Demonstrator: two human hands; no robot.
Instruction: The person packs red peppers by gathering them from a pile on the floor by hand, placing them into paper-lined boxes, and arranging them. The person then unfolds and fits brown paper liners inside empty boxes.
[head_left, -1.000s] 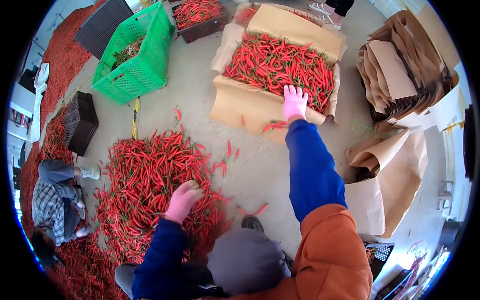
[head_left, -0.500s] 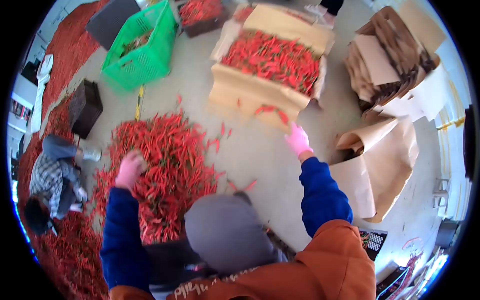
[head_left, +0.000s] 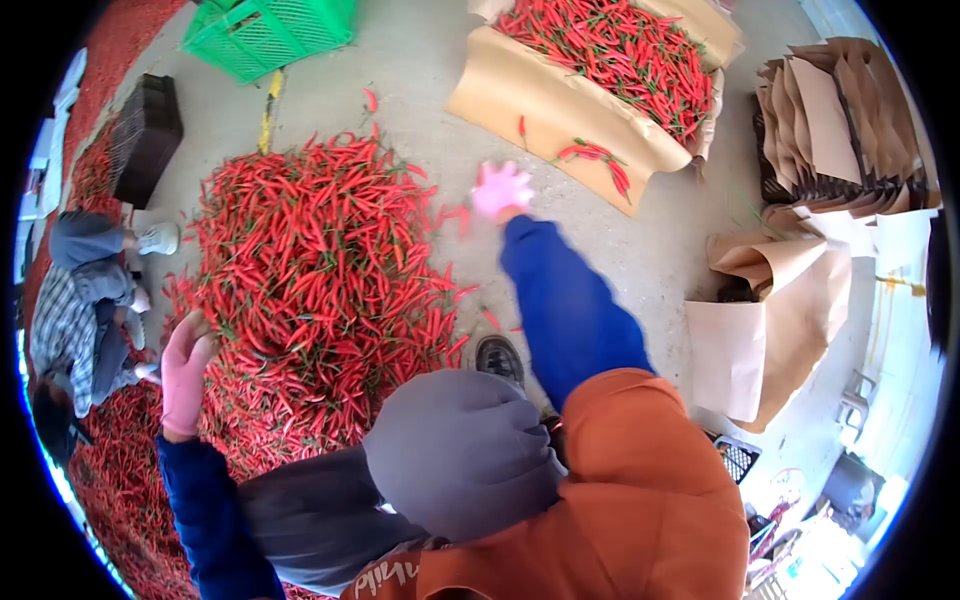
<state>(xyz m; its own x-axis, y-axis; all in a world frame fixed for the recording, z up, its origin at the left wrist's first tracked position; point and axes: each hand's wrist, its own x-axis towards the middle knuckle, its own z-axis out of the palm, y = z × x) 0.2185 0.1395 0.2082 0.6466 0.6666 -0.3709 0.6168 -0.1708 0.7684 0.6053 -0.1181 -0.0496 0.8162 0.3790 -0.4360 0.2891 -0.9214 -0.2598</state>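
Observation:
My right hand (head_left: 503, 190), in a pink glove, is over the bare floor between the chili heap and the paper-lined box. Its fingers are spread, slightly blurred, and nothing shows in them. At the left edge of the big heap of red chili peppers (head_left: 310, 250) is my left hand (head_left: 188, 375), also gloved in pink. Its fingers are bent and drawn together; whatever they may hold cannot be made out. Several loose chilies (head_left: 595, 152) lie on the brown paper flap (head_left: 540, 110) of the box, which is full of red chilies (head_left: 620, 55).
A green crate (head_left: 265, 35) and a dark crate (head_left: 147, 135) stand beyond the heap. Another person (head_left: 85, 310) sits at the left. Stacked paper-lined crates (head_left: 840, 125) and an open sheet of brown paper (head_left: 790, 320) are at the right. My shoe (head_left: 499, 360) is beside the heap.
My right hand has moved left, away from the box's paper flap, and its fingers have spread. The left hand has drawn back from the heap's middle to its left edge. The view has shifted.

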